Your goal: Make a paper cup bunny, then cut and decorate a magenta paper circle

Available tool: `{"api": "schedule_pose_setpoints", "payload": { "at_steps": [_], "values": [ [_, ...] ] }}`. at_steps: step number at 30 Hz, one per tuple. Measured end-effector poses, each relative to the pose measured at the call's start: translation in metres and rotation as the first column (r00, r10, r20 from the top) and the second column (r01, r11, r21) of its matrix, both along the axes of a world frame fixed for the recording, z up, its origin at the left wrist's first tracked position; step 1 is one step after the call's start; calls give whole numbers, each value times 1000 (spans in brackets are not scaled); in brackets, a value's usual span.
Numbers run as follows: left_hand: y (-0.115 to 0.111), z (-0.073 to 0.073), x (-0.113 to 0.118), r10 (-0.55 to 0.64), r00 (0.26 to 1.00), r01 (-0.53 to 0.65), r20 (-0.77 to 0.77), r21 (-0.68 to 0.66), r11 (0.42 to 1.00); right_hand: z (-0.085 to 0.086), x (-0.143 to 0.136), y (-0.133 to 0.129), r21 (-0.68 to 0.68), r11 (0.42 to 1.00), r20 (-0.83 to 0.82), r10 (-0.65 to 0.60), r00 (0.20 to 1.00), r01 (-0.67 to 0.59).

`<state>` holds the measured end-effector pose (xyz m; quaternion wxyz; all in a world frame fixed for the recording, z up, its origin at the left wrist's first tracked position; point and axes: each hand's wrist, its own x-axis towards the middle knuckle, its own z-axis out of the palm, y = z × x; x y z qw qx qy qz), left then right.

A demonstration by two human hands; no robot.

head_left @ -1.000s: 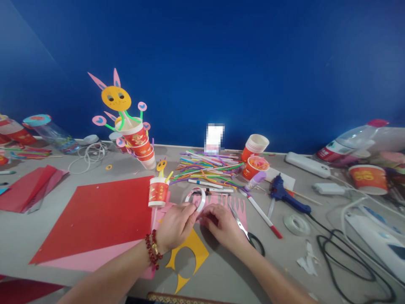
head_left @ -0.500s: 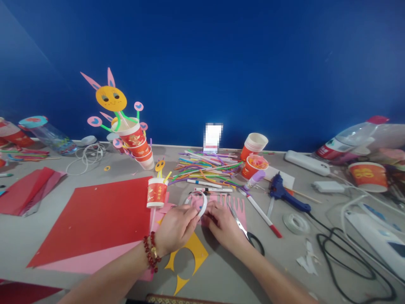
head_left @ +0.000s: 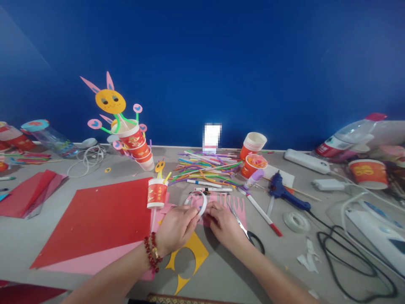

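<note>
My left hand (head_left: 176,226), with a red bead bracelet on the wrist, is closed on a white roll of tape (head_left: 202,206) that stands on edge between fingers and thumb. Close by on the right, my right hand (head_left: 223,221) has its fingers pinched together at the roll's side; what they hold is hidden. Under and behind both hands lies a pink paper with cut slits (head_left: 238,207). Scissors (head_left: 241,226) with black handles rest against the right hand's far side. Below the hands is a yellow paper scrap (head_left: 198,253) with a round hole.
Left of the hands, a small paper cup figure (head_left: 157,193) stands near red paper (head_left: 107,223). Behind are a tall cup figure (head_left: 133,141) and a heap of pipe cleaners (head_left: 205,165). A blue glue gun (head_left: 286,194), its cord and clear tape (head_left: 296,222) lie right.
The view has shifted very slightly. My right fingers have moved a little beside the tape roll; my left hand keeps its hold.
</note>
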<state>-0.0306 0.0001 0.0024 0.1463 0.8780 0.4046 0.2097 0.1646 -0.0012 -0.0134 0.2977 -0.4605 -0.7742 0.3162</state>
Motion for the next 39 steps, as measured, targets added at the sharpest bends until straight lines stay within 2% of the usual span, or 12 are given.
{"api": "schedule_pose_setpoints", "payload": {
  "at_steps": [14,19,24,27,32,36,39],
  "values": [
    [-2,-1,0,23,1000,-23,1,2,1000,2,0,-2,22,1000,123,-17,992,14],
    [-2,-3,0,22,1000,-23,17,16,1000,0,0,-3,44,999,105,-7,994,2],
    [-2,-3,-1,20,999,-20,27,-1,1000,-2,5,-3,66,995,119,-77,990,70],
    [-2,-3,0,31,999,-31,21,-3,1000,-1,8,-4,83,996,119,-30,992,20],
    [-2,-3,1,36,999,-36,15,10,999,4,8,-6,123,983,334,88,938,-136],
    [-2,-3,1,43,999,-43,10,-13,999,10,6,-6,120,980,502,80,861,-161],
    [-3,-4,0,42,999,-41,16,-27,999,13,5,-6,113,982,534,70,842,-153]
  ]
}}
